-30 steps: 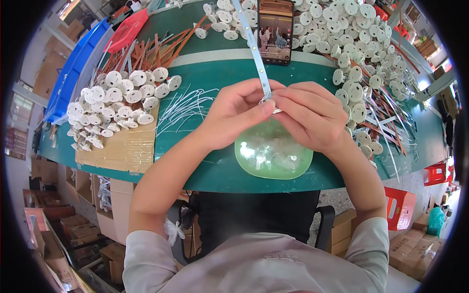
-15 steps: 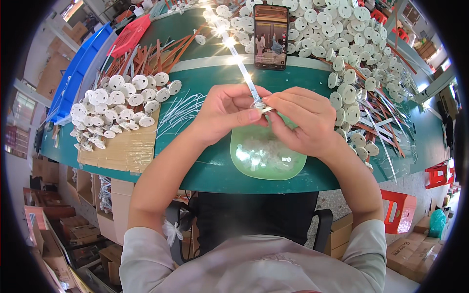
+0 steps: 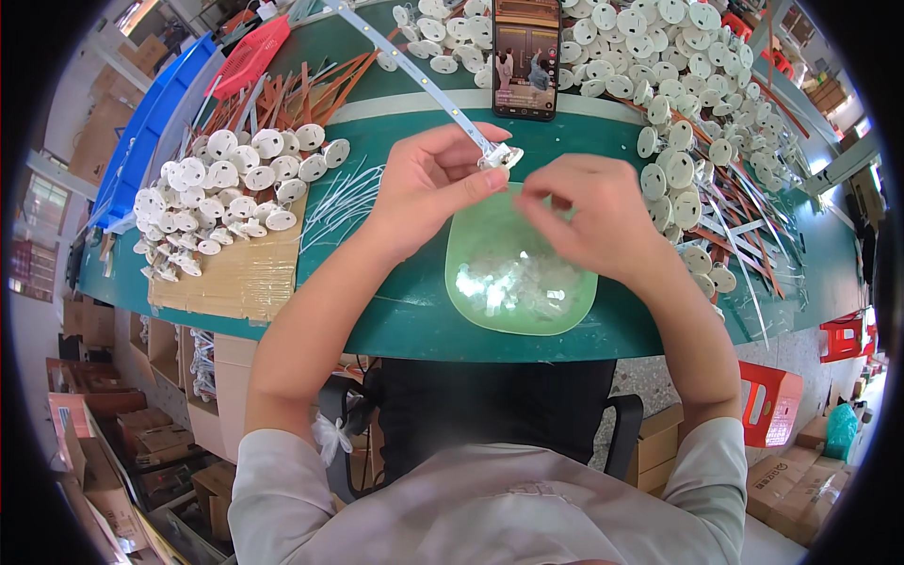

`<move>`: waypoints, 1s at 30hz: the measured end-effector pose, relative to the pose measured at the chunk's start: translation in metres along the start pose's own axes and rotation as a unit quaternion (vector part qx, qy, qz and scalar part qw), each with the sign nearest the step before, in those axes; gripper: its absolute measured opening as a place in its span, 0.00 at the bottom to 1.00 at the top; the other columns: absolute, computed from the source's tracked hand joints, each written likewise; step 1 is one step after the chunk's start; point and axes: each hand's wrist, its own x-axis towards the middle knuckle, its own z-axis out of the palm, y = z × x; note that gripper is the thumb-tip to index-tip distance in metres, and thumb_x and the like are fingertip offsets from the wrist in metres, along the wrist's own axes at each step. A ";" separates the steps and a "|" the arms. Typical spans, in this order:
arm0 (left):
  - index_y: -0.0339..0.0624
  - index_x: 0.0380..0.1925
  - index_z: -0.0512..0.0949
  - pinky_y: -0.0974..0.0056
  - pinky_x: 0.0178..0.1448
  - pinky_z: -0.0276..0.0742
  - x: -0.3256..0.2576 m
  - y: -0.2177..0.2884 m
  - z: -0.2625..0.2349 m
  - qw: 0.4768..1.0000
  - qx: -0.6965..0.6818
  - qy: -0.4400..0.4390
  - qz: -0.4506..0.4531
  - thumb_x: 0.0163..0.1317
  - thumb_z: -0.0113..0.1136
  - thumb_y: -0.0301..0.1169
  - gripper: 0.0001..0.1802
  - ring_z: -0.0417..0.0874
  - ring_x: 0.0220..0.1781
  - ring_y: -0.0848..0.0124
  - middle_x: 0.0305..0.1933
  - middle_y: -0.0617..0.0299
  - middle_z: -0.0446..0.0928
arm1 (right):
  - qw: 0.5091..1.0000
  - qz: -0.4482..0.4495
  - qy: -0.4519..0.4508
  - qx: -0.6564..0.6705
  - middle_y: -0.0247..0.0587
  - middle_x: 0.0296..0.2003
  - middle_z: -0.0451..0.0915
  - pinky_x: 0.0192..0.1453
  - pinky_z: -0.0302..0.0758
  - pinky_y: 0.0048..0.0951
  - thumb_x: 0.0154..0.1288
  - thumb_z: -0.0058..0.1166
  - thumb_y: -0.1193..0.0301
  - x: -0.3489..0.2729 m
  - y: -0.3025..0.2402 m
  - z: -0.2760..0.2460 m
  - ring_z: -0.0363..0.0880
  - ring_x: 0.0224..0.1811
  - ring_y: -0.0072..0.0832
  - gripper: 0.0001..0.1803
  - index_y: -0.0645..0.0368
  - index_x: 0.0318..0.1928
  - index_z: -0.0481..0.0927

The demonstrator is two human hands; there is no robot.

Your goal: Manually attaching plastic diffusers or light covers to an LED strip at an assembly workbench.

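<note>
My left hand (image 3: pixel 431 184) is closed around the lower end of an LED strip (image 3: pixel 410 68), a narrow white band with small yellowish chips along it. The strip slants up to the left, unlit. At its held end, a small white end piece (image 3: pixel 505 155) sticks out past my thumb and finger. My right hand (image 3: pixel 589 212) is apart from it to the right, somewhat blurred, fingers loosely bent and thumb apart, nothing visible in them. Below that hand sits a light green bowl (image 3: pixel 461 303) with a heap of small clear pieces (image 3: pixel 518 282).
White round-capped pieces (image 3: pixel 221 174) are heaped on cardboard (image 3: pixel 250 292) at left, and a larger pile (image 3: pixel 650 42) lies at far right. Thin white wires (image 3: pixel 339 209) lie beside my left forearm. A phone (image 3: pixel 525 61) stands at the back; blue (image 3: pixel 151 132) and red (image 3: pixel 250 58) trays are far left.
The LED strip was lit and is now dark, and its far end has swung left. My right hand has let go of the strip's end and moved right, away from my left hand.
</note>
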 end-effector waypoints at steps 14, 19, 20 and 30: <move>0.34 0.56 0.78 0.65 0.55 0.81 -0.003 0.003 0.002 1.000 0.000 -0.002 0.030 0.62 0.70 0.25 0.22 0.84 0.46 0.72 0.46 0.58 0.84 | 0.971 -0.061 -0.150 0.173 0.39 0.33 0.85 0.40 0.79 0.33 0.55 0.68 0.75 0.000 0.002 0.002 0.82 0.35 0.35 0.05 0.60 0.34 0.88; 0.33 0.56 0.77 0.63 0.56 0.80 -0.006 0.007 0.007 0.996 -0.024 -0.013 0.080 0.62 0.69 0.24 0.22 0.85 0.49 0.70 0.48 0.54 0.84 | 0.974 0.050 -0.113 0.192 0.41 0.34 0.86 0.36 0.79 0.25 0.58 0.68 0.78 0.004 -0.008 -0.007 0.83 0.31 0.27 0.05 0.62 0.36 0.88; 0.33 0.56 0.76 0.63 0.57 0.80 -0.007 0.005 0.007 0.995 -0.036 -0.015 0.088 0.62 0.69 0.24 0.23 0.85 0.51 0.68 0.50 0.53 0.84 | 0.968 0.104 -0.044 0.225 0.41 0.34 0.87 0.37 0.79 0.24 0.60 0.66 0.78 0.003 -0.009 -0.003 0.83 0.31 0.24 0.04 0.63 0.36 0.88; 0.31 0.57 0.75 0.58 0.62 0.79 -0.008 0.006 0.007 0.995 -0.040 -0.027 0.092 0.62 0.68 0.25 0.24 0.84 0.57 0.63 0.52 0.47 0.83 | 0.962 0.052 -0.143 0.226 0.42 0.30 0.86 0.38 0.83 0.25 0.61 0.64 0.79 0.002 -0.006 -0.004 0.85 0.31 0.26 0.05 0.65 0.38 0.84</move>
